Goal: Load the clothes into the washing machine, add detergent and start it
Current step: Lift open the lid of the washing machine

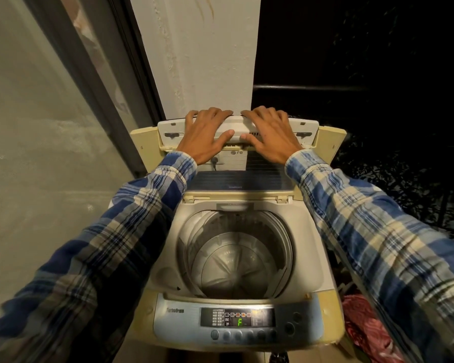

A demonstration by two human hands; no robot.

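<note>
A top-loading washing machine (323, 260) stands below me, its folding lid (303, 128) raised and folded back against the wall. My left hand (206, 134) and my right hand (269, 134) both grip the lid's front edge, fingers over the top and thumbs underneath. The drum (236, 258) lies open, and I see bare metal with no clothes inside. On the near edge, the control panel (237, 322) is lit and shows a green "F". Red cloth (364, 328) lies low at the right beside the machine, partly hidden by my sleeve.
A white pillar (207, 53) rises behind the machine. A glass pane with a dark frame (37, 127) runs along the left. Darkness and a rail (312, 87) fill the right side.
</note>
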